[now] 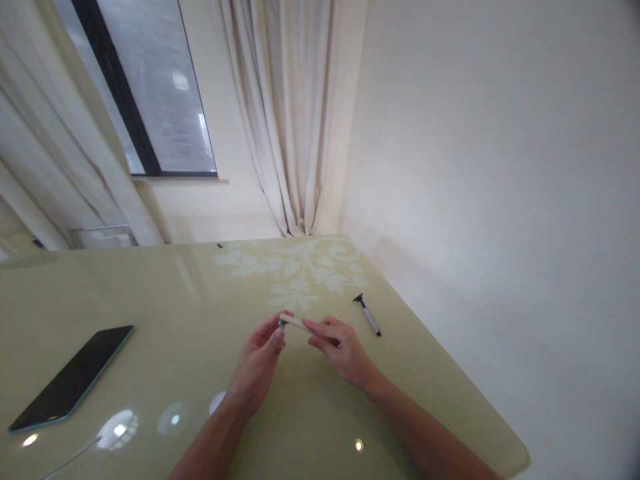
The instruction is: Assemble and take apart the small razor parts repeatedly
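My left hand [257, 363] is closed, thumb and fingertips pinching a small green-and-dark piece [281, 325] too small to name. My right hand [345, 350] is closed around one end of a slim, pale, stick-like handle [296, 323]. The handle's far tip meets the small piece at my left fingertips; whether the two are joined I cannot tell. Both hands are above the table, close together. To the right of them a razor [369, 315] with a grey handle and black head lies on the tabletop.
A black tablet [73, 377] lies on the glossy pale-green table [165, 320] at the left. A white cable [73, 458] runs near the lower left. By the far edge is a tiny black piece [219, 246]. A wall [480, 200] borders the right side; a curtain [285, 113] hangs behind.
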Motion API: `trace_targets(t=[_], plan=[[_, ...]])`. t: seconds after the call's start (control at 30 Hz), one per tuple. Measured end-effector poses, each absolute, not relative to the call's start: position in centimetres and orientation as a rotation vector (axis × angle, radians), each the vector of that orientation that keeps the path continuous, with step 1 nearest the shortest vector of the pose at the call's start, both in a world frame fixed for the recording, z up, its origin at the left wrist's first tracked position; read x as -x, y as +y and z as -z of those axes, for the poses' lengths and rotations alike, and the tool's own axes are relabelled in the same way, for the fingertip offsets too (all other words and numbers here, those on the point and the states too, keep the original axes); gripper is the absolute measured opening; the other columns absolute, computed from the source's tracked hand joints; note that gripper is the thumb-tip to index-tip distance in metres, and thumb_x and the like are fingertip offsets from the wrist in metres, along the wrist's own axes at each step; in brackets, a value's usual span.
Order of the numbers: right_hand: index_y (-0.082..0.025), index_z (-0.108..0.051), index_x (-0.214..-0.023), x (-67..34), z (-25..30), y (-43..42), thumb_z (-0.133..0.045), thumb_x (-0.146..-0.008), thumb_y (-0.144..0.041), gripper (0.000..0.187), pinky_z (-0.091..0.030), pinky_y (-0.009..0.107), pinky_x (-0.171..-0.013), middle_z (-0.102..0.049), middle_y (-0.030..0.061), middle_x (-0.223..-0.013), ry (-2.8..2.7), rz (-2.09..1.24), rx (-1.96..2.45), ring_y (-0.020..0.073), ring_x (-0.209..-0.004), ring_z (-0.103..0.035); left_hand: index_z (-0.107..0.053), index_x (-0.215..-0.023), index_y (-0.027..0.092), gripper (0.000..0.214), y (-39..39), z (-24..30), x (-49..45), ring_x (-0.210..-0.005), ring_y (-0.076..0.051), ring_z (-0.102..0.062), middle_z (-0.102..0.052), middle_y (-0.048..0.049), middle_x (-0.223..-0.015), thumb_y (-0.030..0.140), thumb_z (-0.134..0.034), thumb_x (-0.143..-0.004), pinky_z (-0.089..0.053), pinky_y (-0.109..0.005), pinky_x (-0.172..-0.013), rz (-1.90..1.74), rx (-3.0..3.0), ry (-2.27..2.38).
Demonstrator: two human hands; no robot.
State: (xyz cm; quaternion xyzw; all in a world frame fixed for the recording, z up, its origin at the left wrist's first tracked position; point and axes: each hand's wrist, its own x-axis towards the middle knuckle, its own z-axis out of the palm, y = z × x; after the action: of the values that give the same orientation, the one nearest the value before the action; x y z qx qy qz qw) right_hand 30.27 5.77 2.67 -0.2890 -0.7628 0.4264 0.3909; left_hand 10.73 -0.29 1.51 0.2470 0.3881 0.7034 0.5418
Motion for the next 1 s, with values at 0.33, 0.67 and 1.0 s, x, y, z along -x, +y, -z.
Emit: trace_targets(t=[0.33, 0.67, 1.0], plan=[[-0.027, -0.074, -0.132, -30.8, -3.0, 5.7, -0.069, -0.096, -0.043, 0.039, -0.038, 0.027, -0.065, -0.056, 0.0007, -0.08, -1.97, -1.056, 0.736, 0.0136, -0.069, -0.05, -0.085, -0.107, 0.021, 0.052, -0.1, -1.6, -10.9, -0.073, -0.008, -0.05, -0.076, -0.009, -0.117, 0.038, -0.099, -0.06, -0.047, -0.018, -0.067, -1.682, -0.556, 0.849], [-0.027, -0.074, -0.133, -30.8, -2.9, 5.5, -0.065, -0.1, -0.04, 0.037, -0.04, 0.028, -0.066, -0.056, 0.0017, -0.082, -1.976, -0.92, 0.765, 0.0147, -0.072, -0.051, -0.085, -0.106, 0.021, 0.055, -0.2, -1.4, -11.1, -0.068, -0.006, -0.048, -0.077, -0.0074, -0.107, 0.038, -0.101, -0.056, -0.046, -0.017, -0.064, -1.685, -0.51, 0.839], [-0.023, -0.076, -0.128, -31.1, -3.0, 6.2, -0.068, -0.097, -0.041, 0.037, -0.039, 0.026, -0.064, -0.057, 0.001, -0.078, -1.983, -1.001, 0.754, 0.0137, -0.068, -0.051, -0.084, -0.108, 0.02, 0.052, 0.0, -1.3, -11.1, -0.067, -0.006, -0.048, -0.078, -0.007, -0.101, 0.036, -0.1, -0.06, -0.045, -0.017, -0.063, -1.665, -0.533, 0.816]])
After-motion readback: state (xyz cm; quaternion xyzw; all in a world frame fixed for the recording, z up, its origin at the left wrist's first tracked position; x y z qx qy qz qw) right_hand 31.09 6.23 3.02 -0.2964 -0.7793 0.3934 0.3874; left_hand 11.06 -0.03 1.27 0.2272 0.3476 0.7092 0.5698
